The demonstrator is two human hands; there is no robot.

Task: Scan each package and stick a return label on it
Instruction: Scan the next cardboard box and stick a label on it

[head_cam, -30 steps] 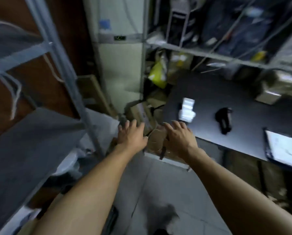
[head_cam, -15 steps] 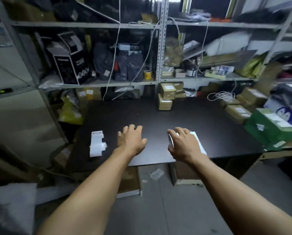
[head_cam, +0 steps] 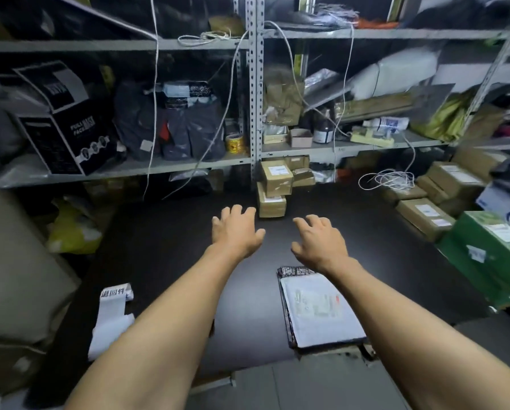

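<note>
Both my arms reach out over the dark surface (head_cam: 171, 232). My left hand (head_cam: 236, 232) has its fingers spread and its grip is open, with nothing in it. My right hand (head_cam: 321, 242) is the same, grip open and empty, palm down.

The landmark is the stack of small brown boxes (head_cam: 273, 187) at the back of the surface, under the shelf post (head_cam: 255, 84). My left hand is just in front of that stack, a little to its left. My right hand is in front of it and to its right.

A flat white package (head_cam: 319, 312) lies on the surface well in front of the stack, near the front edge, under my right arm. The strip of white labels (head_cam: 112, 318) lies far to the front left of the stack. More brown boxes (head_cam: 425, 214) and a green box (head_cam: 493, 253) sit to the right of the stack.
</note>
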